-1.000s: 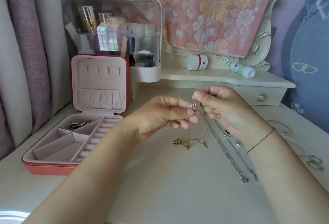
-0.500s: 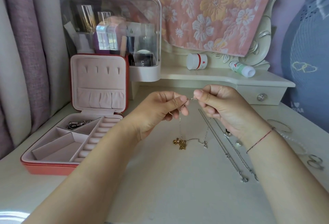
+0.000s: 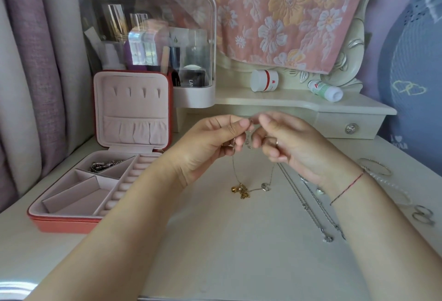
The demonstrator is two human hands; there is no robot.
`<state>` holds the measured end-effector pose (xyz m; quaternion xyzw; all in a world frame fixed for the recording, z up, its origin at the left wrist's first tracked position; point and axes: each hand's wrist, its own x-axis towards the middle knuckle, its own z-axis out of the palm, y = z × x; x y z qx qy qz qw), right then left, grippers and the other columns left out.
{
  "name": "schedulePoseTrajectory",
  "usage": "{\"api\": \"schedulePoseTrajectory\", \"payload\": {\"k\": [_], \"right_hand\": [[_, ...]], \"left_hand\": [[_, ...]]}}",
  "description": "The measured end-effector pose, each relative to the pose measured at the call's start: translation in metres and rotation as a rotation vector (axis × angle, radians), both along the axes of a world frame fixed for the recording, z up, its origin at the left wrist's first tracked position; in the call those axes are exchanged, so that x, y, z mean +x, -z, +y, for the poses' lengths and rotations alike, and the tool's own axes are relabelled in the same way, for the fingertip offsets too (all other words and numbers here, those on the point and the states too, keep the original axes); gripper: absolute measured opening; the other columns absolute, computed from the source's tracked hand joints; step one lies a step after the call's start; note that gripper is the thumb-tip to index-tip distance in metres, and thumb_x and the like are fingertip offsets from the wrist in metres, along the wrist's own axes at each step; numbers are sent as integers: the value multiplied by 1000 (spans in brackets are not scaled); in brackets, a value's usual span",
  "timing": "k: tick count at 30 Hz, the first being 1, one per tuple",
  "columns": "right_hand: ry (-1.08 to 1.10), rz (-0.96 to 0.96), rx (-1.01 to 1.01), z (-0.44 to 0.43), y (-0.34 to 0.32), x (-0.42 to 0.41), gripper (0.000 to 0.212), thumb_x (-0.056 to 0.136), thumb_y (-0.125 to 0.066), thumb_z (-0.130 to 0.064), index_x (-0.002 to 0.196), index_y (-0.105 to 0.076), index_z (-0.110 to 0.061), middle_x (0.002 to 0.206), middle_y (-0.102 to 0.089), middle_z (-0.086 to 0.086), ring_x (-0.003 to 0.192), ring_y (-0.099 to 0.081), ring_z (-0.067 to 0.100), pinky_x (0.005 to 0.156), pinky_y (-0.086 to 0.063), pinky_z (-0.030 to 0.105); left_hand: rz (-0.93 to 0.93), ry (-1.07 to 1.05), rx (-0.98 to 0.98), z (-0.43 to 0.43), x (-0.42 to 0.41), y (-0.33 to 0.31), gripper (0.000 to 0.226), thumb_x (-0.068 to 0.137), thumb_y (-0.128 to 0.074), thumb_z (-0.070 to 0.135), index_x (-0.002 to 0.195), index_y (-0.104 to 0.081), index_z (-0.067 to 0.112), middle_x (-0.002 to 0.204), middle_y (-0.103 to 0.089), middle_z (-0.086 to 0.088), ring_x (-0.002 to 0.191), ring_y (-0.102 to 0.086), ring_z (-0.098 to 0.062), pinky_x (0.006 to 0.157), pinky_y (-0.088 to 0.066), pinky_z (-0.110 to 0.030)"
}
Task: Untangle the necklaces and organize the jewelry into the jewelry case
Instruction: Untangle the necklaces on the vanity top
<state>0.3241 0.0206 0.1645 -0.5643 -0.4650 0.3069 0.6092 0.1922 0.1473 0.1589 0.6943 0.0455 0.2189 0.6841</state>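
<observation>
My left hand [image 3: 210, 143] and my right hand [image 3: 289, 143] meet above the table's middle, fingertips almost touching, both pinching the ends of a thin chain necklace [image 3: 233, 164]. The chain hangs down in a loop to gold charms [image 3: 240, 189] and a small silver ring pendant [image 3: 266, 186] resting on the table. Two long silver necklaces [image 3: 311, 210] lie stretched out under my right wrist. The open pink jewelry case [image 3: 71, 195] stands at the left, lid upright, with dark silver pieces [image 3: 102, 165] in its back compartment.
Bangles [image 3: 376, 166], a pearl strand [image 3: 392, 188] and rings [image 3: 423, 214] lie at the right edge. A clear cosmetics organizer [image 3: 153, 37] stands behind the case. A white jar [image 3: 264, 80] and a tipped bottle [image 3: 325, 90] sit on the raised shelf with a drawer [image 3: 350, 125].
My hands have drawn close together and risen a little, with the chain's ends between the fingertips. My right hand has turned, its ring finger now showing. The charms stay on the table.
</observation>
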Motion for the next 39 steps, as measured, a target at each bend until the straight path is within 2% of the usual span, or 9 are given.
{"api": "schedulePoseTrajectory", "payload": {"k": [2,5,9,14,17,22,28,33,39], "right_hand": [[-64,-129,-60,0,1,-5,35,84,-61,-37,103,-61,-7,65,-51,2,48,-34,9,44,-24,16],[-13,-152,-91,0,1,-5,22,79,-62,-35,80,-62,-14,56,-40,-3,46,-25,9,47,-18,20],[-108,103,-10,-1,-2,-3,18,83,-64,-29,69,-67,-18,60,-40,-1,42,-24,6,44,-14,19],[-166,403,102,1,-15,1,21,85,-52,-24,88,-68,-10,78,-51,1,47,-34,4,36,-27,12],[-154,385,113,2,-34,2,26,86,-50,-23,102,-63,-7,78,-52,0,48,-36,4,35,-29,12],[-175,331,134,2,-68,3,27,86,-47,-23,105,-60,-9,76,-53,-2,46,-36,2,32,-27,10],[-133,244,131,-1,-103,11,31,87,-48,-23,112,-59,-9,76,-53,-3,47,-33,2,31,-26,10],[-37,207,130,-15,-112,25,32,87,-48,-25,113,-59,-11,74,-52,-5,45,-31,2,30,-21,10],[1,200,105,-27,-108,33,29,86,-46,-26,109,-60,-14,69,-50,-7,43,-27,2,31,-16,10]], "left_hand": [[-16,-14,7,1,1,1,15,84,-59,30,82,-66,16,64,-52,3,61,-46,-9,65,-36,-22],[19,-83,15,5,2,3,19,80,-63,33,86,-67,15,65,-54,5,60,-48,-7,65,-38,-22],[138,-99,64,8,5,9,15,82,-67,28,88,-67,14,63,-54,7,58,-50,-7,71,-39,-24],[214,-78,55,8,7,16,12,82,-68,27,86,-67,16,72,-65,4,69,-60,-7,75,-44,-22],[305,-66,90,11,9,21,10,86,-68,25,88,-69,15,86,-71,1,82,-63,-7,82,-47,-23],[429,-12,187,9,10,29,4,88,-68,15,86,-71,18,96,-74,0,90,-65,-6,83,-50,-19],[420,29,92,7,6,24,5,92,-64,8,91,-66,13,85,-74,-4,71,-69,-12,71,-50,-21],[406,11,82,7,3,19,3,92,-63,12,93,-63,15,82,-75,-1,67,-69,-11,59,-48,-16],[326,-13,103,6,3,16,7,90,-66,22,90,-67,16,76,-73,-3,48,-52,-10,50,-39,-17]]}}
